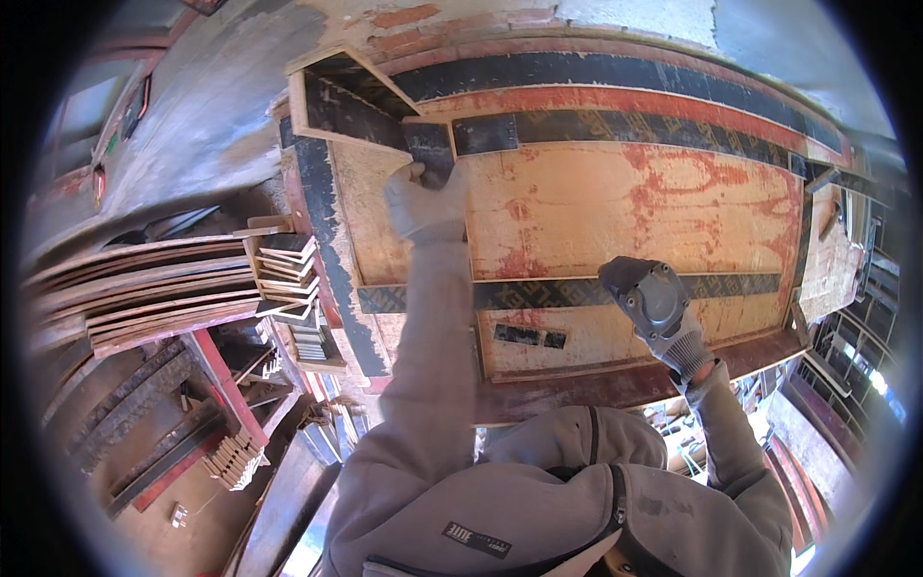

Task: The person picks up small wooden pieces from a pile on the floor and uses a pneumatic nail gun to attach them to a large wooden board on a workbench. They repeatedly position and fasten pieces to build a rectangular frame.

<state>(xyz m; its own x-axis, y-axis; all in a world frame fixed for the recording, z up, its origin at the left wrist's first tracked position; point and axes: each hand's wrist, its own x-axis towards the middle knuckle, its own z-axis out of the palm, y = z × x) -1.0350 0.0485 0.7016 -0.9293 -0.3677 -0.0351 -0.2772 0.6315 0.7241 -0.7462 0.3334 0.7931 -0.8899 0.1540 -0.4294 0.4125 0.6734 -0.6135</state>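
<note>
My left hand (426, 204), in a pale work glove, reaches to the far left part of the wooden workbench (577, 207). Its fingers close on a short dark-faced board (430, 142), beside an angled open frame of boards (361, 101). On the right, over the bench's near half, my gloved right hand (681, 344) grips a dark nail gun (658, 296) with a round bolted cap. The tool's tip is hidden from this view. Two small dark offcuts (529, 336) lie on the bench between my arms.
Dark and red strips (615, 125) run along the bench's far side, and another dark strip (567, 291) crosses its middle. Stacked long boards (163, 288) and a pile of small angled wooden pieces (286, 269) stand at the left. Metal racking (865, 337) is at the right.
</note>
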